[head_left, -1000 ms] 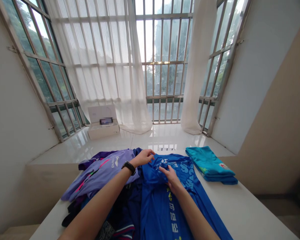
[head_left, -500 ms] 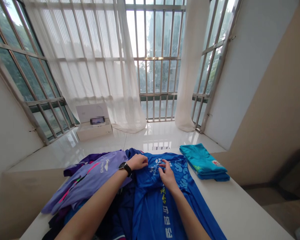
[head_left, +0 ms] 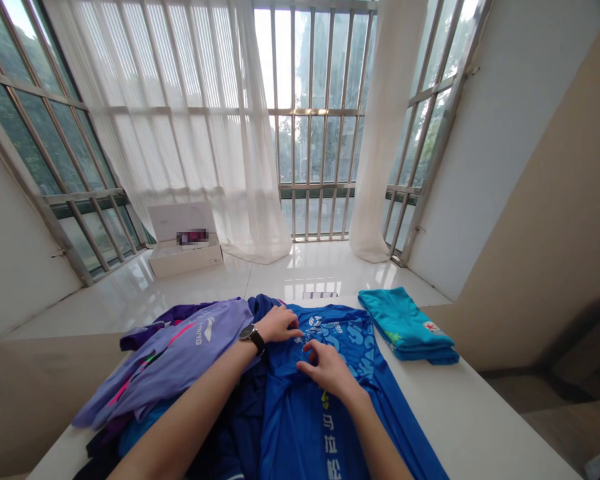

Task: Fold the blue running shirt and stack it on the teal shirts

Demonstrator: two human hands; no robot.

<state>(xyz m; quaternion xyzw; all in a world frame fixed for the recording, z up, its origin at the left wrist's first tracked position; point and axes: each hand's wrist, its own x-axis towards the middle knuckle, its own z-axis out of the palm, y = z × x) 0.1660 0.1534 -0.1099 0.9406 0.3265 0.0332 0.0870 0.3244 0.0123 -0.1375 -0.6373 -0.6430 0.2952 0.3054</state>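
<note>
Fingers on my left hand (head_left: 279,324) sit pressed together and curled down on the blue jersey (head_left: 305,417), close to its collar and printed badge; from here I cannot tell whether they pinch any cloth. My right hand (head_left: 327,371) rests on the jersey's chest just below, fingers slightly spread, thumb apart, with no pinch that I can see. The two hands are near each other but not touching. The jersey lies with its white lettering upward, on a heap of navy clothing (head_left: 240,427) on a white table (head_left: 473,420). A lilac sports shirt (head_left: 170,360) lies beside my left forearm, and that wrist wears a black watch (head_left: 253,339). A folded teal cloth (head_left: 405,327) sits just right of the jersey. Beyond, on a glossy white ledge (head_left: 300,273), stands an open white box (head_left: 183,250) before a sheer curtain (head_left: 180,120).
</note>
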